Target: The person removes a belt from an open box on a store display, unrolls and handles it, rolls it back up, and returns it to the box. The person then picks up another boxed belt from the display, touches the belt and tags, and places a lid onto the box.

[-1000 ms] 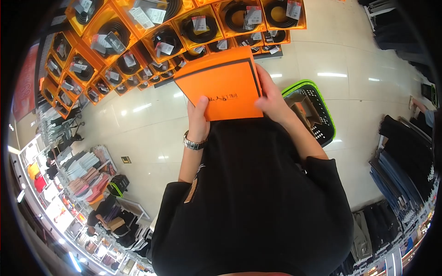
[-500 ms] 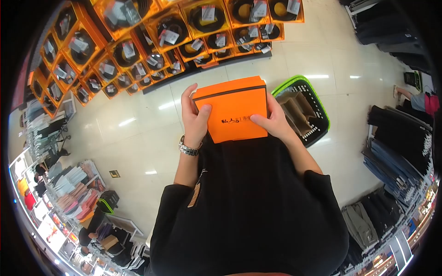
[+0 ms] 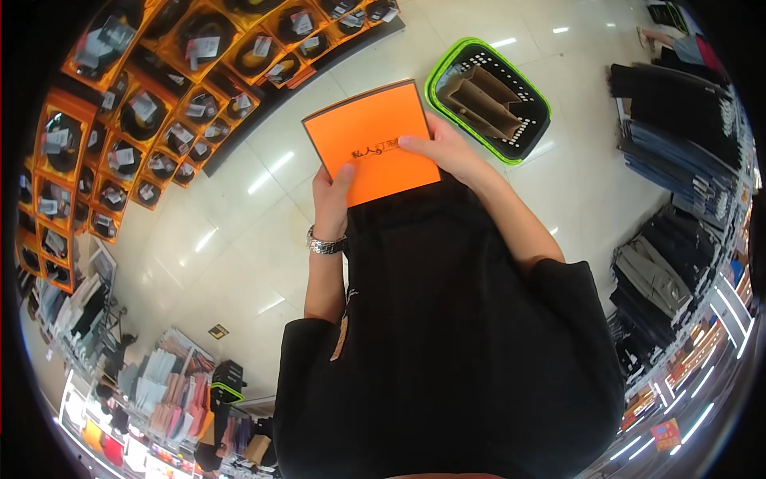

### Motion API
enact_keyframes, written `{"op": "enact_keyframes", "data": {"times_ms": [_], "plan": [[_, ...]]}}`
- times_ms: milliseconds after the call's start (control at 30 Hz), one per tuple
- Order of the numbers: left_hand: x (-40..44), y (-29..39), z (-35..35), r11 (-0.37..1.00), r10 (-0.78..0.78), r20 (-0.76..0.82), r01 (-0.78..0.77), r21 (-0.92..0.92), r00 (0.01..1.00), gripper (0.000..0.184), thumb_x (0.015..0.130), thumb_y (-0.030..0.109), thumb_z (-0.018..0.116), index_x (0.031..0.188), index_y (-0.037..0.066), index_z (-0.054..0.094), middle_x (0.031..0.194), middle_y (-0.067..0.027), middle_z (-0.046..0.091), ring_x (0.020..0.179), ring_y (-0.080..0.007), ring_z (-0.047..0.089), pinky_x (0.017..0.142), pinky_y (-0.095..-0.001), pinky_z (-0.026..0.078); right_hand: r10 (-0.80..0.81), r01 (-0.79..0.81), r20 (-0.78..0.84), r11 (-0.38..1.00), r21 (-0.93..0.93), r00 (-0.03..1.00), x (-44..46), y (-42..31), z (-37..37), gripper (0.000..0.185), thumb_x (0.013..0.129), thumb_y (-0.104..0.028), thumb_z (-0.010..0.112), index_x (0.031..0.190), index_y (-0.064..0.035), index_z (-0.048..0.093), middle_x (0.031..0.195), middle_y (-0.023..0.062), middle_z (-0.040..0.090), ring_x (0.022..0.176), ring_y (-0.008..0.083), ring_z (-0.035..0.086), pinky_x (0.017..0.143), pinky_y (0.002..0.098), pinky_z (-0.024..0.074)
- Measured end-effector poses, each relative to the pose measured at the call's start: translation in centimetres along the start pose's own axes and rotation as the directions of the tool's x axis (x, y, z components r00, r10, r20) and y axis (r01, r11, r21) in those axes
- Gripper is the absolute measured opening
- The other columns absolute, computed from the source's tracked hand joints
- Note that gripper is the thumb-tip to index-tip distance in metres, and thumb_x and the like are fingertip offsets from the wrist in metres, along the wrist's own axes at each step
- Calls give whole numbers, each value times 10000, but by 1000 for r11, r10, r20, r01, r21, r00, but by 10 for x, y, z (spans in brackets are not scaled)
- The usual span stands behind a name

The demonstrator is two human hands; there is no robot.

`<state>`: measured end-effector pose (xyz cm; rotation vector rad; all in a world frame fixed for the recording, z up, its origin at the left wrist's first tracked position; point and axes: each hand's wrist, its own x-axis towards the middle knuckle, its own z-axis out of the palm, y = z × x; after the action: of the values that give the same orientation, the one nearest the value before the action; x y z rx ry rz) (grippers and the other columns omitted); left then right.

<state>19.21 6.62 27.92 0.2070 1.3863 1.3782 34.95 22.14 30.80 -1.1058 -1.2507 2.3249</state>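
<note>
An orange box point(image 3: 375, 120) with a dark edge line and black printed characters is held out in front of my body. My left hand point(image 3: 333, 191) grips its lower left side, thumb on the printed face and the other fingers mostly hidden behind. On the right side, my right hand point(image 3: 447, 148) clasps the box with its thumb lying beside the print. A metal-band watch point(image 3: 325, 240) sits on my left wrist. Near my right hand, on the floor, stands a black basket with a green rim point(image 3: 437, 70), with a brown paper bag point(image 3: 483, 100) inside.
Orange display boxes point(image 3: 144, 112) with tagged dark items fill the shelving at upper left. Racks of dark trousers point(image 3: 670, 263) line the right side. Folded and hanging clothes point(image 3: 171, 383) stand at lower left, near another black basket point(image 3: 228, 375). A person point(image 3: 678, 49) is at far upper right.
The box has tilted, so its printed face now shows more fully and its top edge less. The view has turned; the basket and shelving appear higher in it. Both hands still hold the box.
</note>
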Motion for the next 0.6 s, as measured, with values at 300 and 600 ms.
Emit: {"op": "enact_keyframes", "data": {"times_ms": [300,600], "plan": [[25,-39,24,982,-98,39,90,165,994,462,923,281,582,1229,-54,492,1201,-119,577,1086,-182,562,928,-312,452,-17,18,-15,996,86,1000,-17,42,-59,504,830,-244,704,1201,10,477,1070,62,601,970,117,572,845,274,478],[82,-122,154,950,-271,119,246,190,955,476,902,296,622,1231,-30,509,1198,-104,587,1083,-168,561,933,-309,439,83,-32,-212,972,234,974,-52,74,-218,533,822,-194,695,1252,17,461,1125,77,583,1028,134,553,900,289,455]]}}
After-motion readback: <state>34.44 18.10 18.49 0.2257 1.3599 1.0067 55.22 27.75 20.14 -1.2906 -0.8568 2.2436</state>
